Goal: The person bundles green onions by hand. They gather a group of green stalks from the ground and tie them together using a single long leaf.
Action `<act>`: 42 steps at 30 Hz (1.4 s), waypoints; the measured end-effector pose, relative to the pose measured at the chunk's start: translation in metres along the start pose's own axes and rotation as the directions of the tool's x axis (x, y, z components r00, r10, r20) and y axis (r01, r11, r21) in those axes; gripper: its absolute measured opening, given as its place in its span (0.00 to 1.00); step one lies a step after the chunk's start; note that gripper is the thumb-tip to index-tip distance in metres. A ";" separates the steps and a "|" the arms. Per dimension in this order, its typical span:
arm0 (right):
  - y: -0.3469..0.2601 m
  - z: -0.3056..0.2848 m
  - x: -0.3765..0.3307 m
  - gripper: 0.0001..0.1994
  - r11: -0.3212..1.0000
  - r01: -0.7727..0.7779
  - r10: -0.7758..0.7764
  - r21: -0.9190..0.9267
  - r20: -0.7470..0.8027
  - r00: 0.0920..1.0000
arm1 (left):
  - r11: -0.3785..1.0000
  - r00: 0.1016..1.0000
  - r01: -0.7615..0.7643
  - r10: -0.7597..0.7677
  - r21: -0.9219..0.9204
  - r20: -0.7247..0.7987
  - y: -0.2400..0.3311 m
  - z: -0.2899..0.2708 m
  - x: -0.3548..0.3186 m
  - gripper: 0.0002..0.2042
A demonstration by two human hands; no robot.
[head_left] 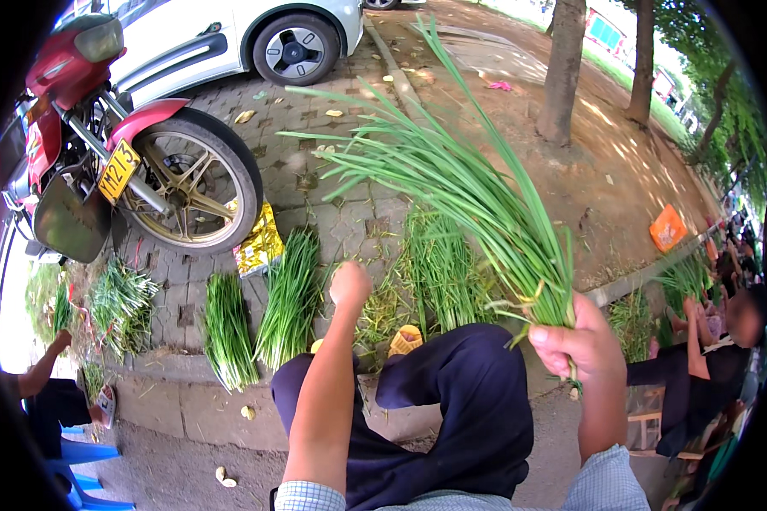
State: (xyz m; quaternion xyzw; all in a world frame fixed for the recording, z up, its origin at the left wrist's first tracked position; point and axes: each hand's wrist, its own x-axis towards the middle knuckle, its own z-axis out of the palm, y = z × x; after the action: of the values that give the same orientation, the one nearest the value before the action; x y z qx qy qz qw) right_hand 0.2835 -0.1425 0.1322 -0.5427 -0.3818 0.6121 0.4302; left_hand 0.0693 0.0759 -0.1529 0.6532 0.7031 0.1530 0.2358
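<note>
Right hand [581, 345], lower right of frame: fist clamped round the stems of a bunch of green chives [477, 192], leaves fanning toward upper centre. Left hand [350, 284], centre: curled shut over loose chives on the paving [349, 223], contents not visible. Risk: loose outer stems may slip from the fist; long leaves may bend or snap.

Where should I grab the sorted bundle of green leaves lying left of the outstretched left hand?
Judging by its pose, grip the bundle at its narrow lower end nearest the knees, coming from above: the stalks gather tight there, while the far tips fan loose toward the yellow wrapper.
</note>
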 end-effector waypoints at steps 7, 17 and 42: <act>0.017 0.011 0.051 0.11 1.000 -0.009 0.008 0.005 0.133 0.991 | 0.713 0.867 -0.437 0.171 0.549 0.468 0.049 -0.036 -0.053 0.36; 0.058 0.033 0.107 0.09 0.986 -0.085 0.063 0.143 0.152 0.986 | 0.400 0.170 0.325 0.867 -0.857 0.469 0.052 -0.098 -0.068 0.40; 0.137 0.077 0.128 0.20 0.952 0.005 -0.100 0.306 0.293 0.951 | 0.089 0.734 0.421 0.552 -0.903 0.397 0.051 -0.124 -0.075 0.18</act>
State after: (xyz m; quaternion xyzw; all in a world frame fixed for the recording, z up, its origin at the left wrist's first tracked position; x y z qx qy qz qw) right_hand 0.1865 -0.0688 -0.0299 -0.3590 -0.3603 0.7278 0.4600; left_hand 0.0493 0.0185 -0.0114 0.3524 0.2310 0.3476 0.8376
